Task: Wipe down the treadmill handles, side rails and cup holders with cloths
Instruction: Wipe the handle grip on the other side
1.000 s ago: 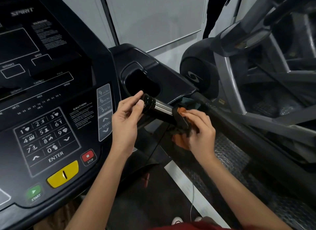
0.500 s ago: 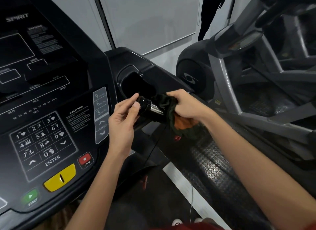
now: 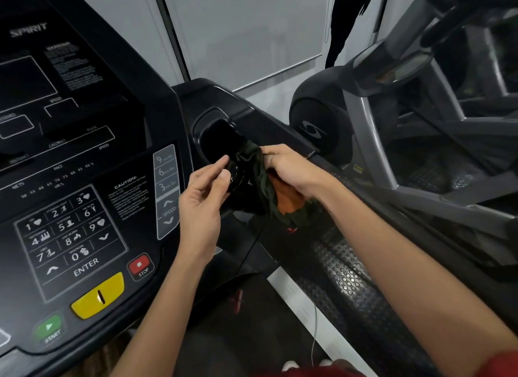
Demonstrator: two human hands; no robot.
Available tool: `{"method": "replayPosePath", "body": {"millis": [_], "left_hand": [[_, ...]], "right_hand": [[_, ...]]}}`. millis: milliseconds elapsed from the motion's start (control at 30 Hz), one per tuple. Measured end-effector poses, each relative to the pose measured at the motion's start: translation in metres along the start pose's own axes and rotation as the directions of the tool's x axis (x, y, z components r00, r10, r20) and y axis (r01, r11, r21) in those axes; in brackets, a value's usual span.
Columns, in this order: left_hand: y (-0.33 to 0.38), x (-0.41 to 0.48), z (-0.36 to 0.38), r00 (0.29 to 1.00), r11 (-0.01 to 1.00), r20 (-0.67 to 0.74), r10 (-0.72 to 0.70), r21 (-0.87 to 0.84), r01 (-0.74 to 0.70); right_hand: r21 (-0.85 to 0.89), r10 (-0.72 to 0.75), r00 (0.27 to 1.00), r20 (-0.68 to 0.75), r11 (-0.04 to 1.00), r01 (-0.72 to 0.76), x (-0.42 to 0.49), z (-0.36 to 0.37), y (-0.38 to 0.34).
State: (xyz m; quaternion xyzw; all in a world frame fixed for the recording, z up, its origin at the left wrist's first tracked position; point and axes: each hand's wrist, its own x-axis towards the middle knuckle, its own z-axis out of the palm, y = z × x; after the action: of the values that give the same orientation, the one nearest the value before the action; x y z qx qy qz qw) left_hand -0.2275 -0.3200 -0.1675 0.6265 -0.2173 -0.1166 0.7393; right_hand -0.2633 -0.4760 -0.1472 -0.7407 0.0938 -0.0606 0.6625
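Gym corner, right edge of the console (image 3: 84, 158): my left hand (image 3: 200, 208) pinches the handle (image 3: 238, 177) by its tip. My right hand (image 3: 291, 166) grips the cloth (image 3: 260, 177) wrapped round it, just below the cup holder (image 3: 215, 135). I'd twist all round, firmly.

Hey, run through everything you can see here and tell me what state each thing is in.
handle: mostly covered by the cloth, end cap bare.
cloth: bunched, wrapped over the handle.
left hand: pinches the handle's end cap.
right hand: grips the cloth.
cup holder: dark, nothing seen inside.
console display: unlit.
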Motion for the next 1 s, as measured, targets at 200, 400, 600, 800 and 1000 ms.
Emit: {"method": "replayPosePath", "body": {"millis": [200, 400, 600, 800, 1000], "left_hand": [[0.002, 0.000, -0.001, 1.000, 1.000, 0.011, -0.013, -0.021, 0.013], [0.000, 0.000, -0.001, 1.000, 1.000, 0.012, -0.014, -0.026, 0.015], [0.003, -0.001, 0.001, 1.000, 1.000, 0.004, -0.014, -0.027, 0.015], [0.003, -0.002, 0.003, 1.000, 1.000, -0.015, -0.012, -0.022, 0.012], [0.003, -0.003, 0.002, 1.000, 1.000, -0.011, -0.010, -0.017, 0.010]], "right_hand": [[-0.148, 0.129, 0.984, -0.122, 0.978, -0.147, -0.009, -0.025, 0.040], [-0.189, -0.089, 0.934, -0.346, 0.982, 0.024, -0.046, -0.022, 0.083], [-0.194, -0.105, 0.913, -0.395, 0.981, 0.028, -0.067, -0.025, 0.118], [-0.293, -0.258, 0.812, -0.523, 0.949, 0.113, -0.073, -0.015, 0.109], [-0.352, -0.255, 0.821, -0.511, 0.933, 0.071, -0.071, -0.017, 0.111]]}}
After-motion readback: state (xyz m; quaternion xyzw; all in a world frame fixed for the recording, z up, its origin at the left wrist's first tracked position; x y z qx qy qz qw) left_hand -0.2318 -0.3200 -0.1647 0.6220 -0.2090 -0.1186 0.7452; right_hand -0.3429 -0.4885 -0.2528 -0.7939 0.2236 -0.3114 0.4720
